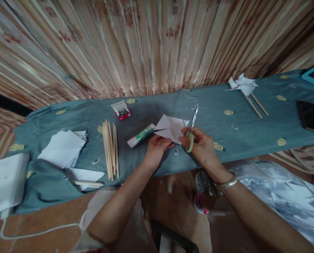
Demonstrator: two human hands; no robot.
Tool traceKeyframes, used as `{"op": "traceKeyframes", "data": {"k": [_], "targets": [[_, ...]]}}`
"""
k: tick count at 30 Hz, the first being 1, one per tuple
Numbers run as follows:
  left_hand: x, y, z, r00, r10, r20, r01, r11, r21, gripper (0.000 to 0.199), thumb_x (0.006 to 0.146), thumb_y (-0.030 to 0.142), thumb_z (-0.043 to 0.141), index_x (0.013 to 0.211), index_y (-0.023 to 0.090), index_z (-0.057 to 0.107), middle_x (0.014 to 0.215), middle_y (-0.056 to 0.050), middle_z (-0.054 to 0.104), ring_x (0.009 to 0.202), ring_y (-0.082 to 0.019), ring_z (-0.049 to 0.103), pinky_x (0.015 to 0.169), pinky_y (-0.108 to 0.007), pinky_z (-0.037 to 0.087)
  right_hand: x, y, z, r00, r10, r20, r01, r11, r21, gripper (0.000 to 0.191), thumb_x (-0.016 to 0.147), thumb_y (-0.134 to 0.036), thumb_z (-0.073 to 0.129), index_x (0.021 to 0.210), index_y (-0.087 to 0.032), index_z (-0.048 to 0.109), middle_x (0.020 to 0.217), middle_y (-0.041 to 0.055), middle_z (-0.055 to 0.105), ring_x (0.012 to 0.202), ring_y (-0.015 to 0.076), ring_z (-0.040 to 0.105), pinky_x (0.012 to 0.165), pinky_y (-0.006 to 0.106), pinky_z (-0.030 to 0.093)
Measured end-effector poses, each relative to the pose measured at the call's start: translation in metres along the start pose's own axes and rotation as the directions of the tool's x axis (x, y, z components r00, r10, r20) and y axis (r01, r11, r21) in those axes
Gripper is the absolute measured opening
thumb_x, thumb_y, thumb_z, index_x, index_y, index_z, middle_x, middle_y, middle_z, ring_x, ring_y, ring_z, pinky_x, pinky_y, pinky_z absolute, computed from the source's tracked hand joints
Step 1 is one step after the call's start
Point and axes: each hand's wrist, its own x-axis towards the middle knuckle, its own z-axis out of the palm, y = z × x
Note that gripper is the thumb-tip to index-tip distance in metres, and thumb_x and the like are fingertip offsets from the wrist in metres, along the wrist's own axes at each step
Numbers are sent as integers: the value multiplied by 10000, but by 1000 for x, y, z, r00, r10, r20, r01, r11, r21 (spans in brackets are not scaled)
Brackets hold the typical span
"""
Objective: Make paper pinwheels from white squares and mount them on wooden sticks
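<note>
A white paper square point(172, 127) with slits cut into it is held above the cloth-covered table. My left hand point(158, 149) pinches its lower left edge between thumb and fingers. In my right hand point(201, 144) are scissors point(190, 140) with yellow-green handles, their blades pointing away from me. The right fingertips also touch the paper's right edge. Just left of the paper lies a green and white glue stick point(142, 135). A finished paper pinwheel point(242, 85) with wooden sticks lies at the far right.
Wooden sticks point(110, 151) lie in a bundle left of the glue stick. A red box point(123, 111) holds small metal pieces. White paper sheets point(63, 149) and a white power bank point(8, 182) with a cable are at left. A dark phone point(311, 116) lies at right.
</note>
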Motion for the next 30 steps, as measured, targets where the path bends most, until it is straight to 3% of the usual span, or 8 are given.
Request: {"op": "traceKeyframes", "data": {"k": [6, 10, 16, 19, 23, 26, 30], "targets": [[0, 3, 2, 999, -45, 4, 45, 999, -7, 247, 543, 246, 826, 696, 121, 677, 638, 6, 660, 556, -82, 587, 569, -198, 487, -4, 1, 2, 998, -59, 33, 60, 998, -33, 346, 584, -359, 803, 830, -210, 611, 583, -80, 515, 511, 83, 448, 461, 214, 342], [2, 3, 3, 997, -72, -27, 71, 997, -36, 314, 515, 235, 850, 766, 124, 696, 702, -2, 693, 576, -78, 594, 556, -189, 462, -9, -2, 2, 993, -54, 107, 58, 998, -37, 379, 584, -365, 824, 866, -207, 626, 604, -71, 544, 534, 93, 484, 491, 222, 385], [12, 15, -4, 994, 13, -109, -18, 999, -50, 320, 491, 223, 858, 749, 128, 693, 726, -7, 704, 645, -106, 624, 590, -212, 477, -22, -3, -7, 988, 16, 154, -1, 996, -95, 390, 653, -486, 786, 893, -205, 661, 632, -34, 597, 561, 108, 516, 518, 232, 407], [17, 24, -8, 984, 93, -153, -101, 994, -44, 312, 489, 223, 855, 741, 136, 692, 729, 3, 701, 631, -95, 612, 567, -202, 463, -29, -4, -12, 949, 103, 299, -69, 990, -121, 403, 700, -547, 736, 883, -195, 665, 651, -6, 629, 598, 131, 561, 537, 243, 435], [17, 28, -7, 976, 119, -181, -121, 993, -2, 304, 492, 243, 850, 731, 151, 686, 723, 10, 691, 602, -90, 602, 546, -201, 449, -36, -4, -13, 842, 205, 500, -141, 977, -162, 429, 728, -584, 700, 891, -188, 678, 692, 11, 649, 627, 131, 577, 554, 237, 451], [14, 25, -3, 980, 93, -173, -89, 996, 27, 298, 489, 260, 842, 723, 162, 684, 737, 5, 692, 622, -100, 614, 575, -209, 468, -38, -3, -10, 797, 235, 556, -182, 972, -150, 443, 734, -596, 693, 885, -180, 688, 675, 3, 627, 605, 110, 554, 545, 220, 440], [12, 20, 0, 985, 80, -156, -76, 997, 29, 253, 500, 232, 824, 703, 169, 687, 723, 9, 691, 626, -102, 614, 584, -206, 473, -38, -2, -7, 789, 238, 566, -202, 971, -126, 451, 720, -618, 694, 794, -174, 675, 640, -10, 599, 568, 86, 524, 524, 204, 429]]}}
